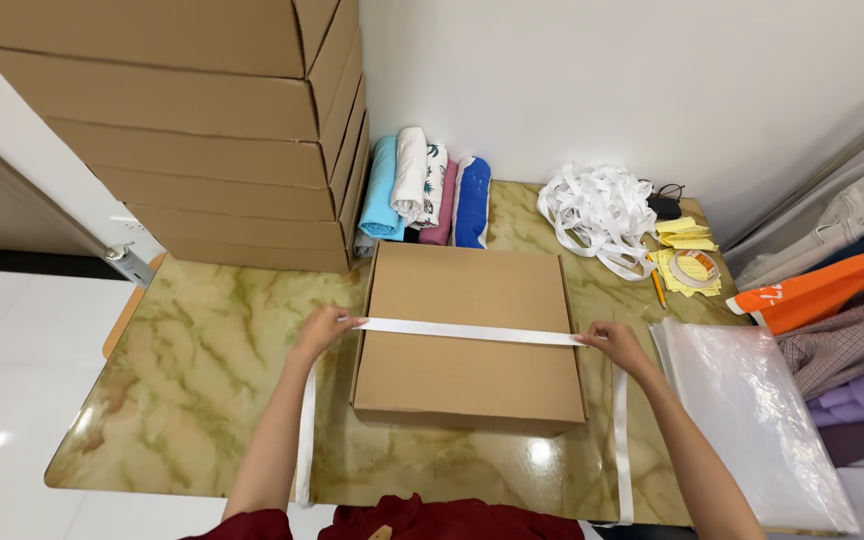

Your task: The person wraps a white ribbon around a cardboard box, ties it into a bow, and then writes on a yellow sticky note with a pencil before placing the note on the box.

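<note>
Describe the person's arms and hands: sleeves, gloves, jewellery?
Both forearms are bare from the elbow down. The left hand and right hand wear no gloves, and no watch, ring or bracelet shows at this size. Dark red garment fabric appears at the bottom edge, by the left upper arm and across the body; the sleeve length cannot be told exactly.
</note>
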